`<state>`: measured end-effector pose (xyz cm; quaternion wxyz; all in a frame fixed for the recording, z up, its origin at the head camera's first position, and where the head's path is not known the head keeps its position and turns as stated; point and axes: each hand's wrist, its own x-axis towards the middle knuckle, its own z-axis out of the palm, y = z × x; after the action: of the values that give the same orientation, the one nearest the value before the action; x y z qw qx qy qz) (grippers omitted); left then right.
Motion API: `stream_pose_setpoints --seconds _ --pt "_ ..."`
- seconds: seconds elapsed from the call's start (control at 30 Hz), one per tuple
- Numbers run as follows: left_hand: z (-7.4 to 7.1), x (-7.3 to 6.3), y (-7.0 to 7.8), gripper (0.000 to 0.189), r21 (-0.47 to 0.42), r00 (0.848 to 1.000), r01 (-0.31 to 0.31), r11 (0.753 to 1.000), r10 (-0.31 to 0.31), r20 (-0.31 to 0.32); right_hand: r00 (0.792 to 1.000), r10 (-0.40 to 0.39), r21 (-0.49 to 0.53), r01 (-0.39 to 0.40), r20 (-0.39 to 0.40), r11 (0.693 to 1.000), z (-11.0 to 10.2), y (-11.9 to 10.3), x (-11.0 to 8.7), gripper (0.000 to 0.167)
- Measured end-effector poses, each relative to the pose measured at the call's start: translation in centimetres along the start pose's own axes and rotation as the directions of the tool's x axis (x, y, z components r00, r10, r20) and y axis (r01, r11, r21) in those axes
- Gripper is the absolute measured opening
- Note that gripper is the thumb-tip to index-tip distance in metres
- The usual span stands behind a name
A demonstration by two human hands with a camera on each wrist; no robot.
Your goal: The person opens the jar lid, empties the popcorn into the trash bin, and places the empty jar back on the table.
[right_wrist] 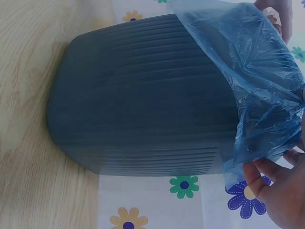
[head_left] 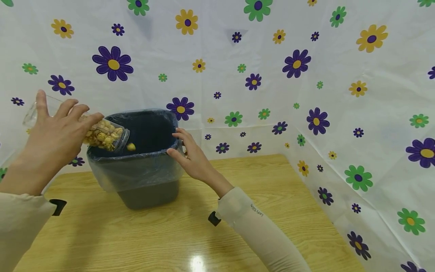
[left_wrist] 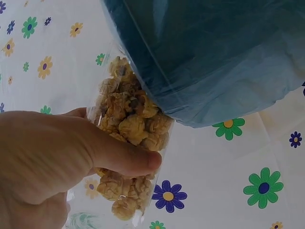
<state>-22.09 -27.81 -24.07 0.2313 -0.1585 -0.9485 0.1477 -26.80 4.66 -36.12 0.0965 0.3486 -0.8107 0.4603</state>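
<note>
A clear plastic jar (head_left: 123,139) of popcorn (left_wrist: 131,126) lies tilted, its mouth lowered over the near left rim of a grey trash can (head_left: 149,194). My left hand (head_left: 56,138) grips the jar around its side, the thumb across it in the left wrist view. One popcorn piece (head_left: 131,147) is just outside the mouth, above the opening. A bluish translucent liner bag (right_wrist: 257,71) is folded over the can's rim. At the right corner of that rim, my right hand (head_left: 192,155) holds the can through the bag. The can's inside is dark, its contents hidden.
The can stands upright on a light wooden table (head_left: 244,211). Behind and to the right rises a white sheet (head_left: 224,56) printed with purple, yellow and green flowers. Dark straps (head_left: 214,218) show beneath the sleeves at both wrists.
</note>
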Motion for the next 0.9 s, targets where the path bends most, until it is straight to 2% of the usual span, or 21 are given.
stream_pose_setpoints --seconds 0.27,0.5,0.7,0.9 --pt "-0.15 0.55 0.56 0.080 0.082 0.998 -0.053 0.995 0.051 0.022 1.000 0.007 -0.008 -0.007 -0.010 1.000 0.04 0.10 0.18 0.060" --pt "0.30 0.37 0.63 0.075 0.011 1.000 -0.003 1.000 0.003 0.006 1.000 0.002 0.000 -0.002 -0.006 1.000 0.17 0.08 0.29 0.062" --pt "0.23 0.39 0.66 0.076 -0.032 0.999 -0.017 0.999 0.015 -0.034 1.000 0.004 -0.001 -0.005 -0.010 1.000 0.13 0.14 0.29 0.060" --pt "0.37 0.01 0.57 0.091 -0.045 0.997 -0.007 0.999 0.004 -0.074 1.000 0.007 0.009 -0.007 -0.011 1.000 0.25 0.18 0.35 0.061"
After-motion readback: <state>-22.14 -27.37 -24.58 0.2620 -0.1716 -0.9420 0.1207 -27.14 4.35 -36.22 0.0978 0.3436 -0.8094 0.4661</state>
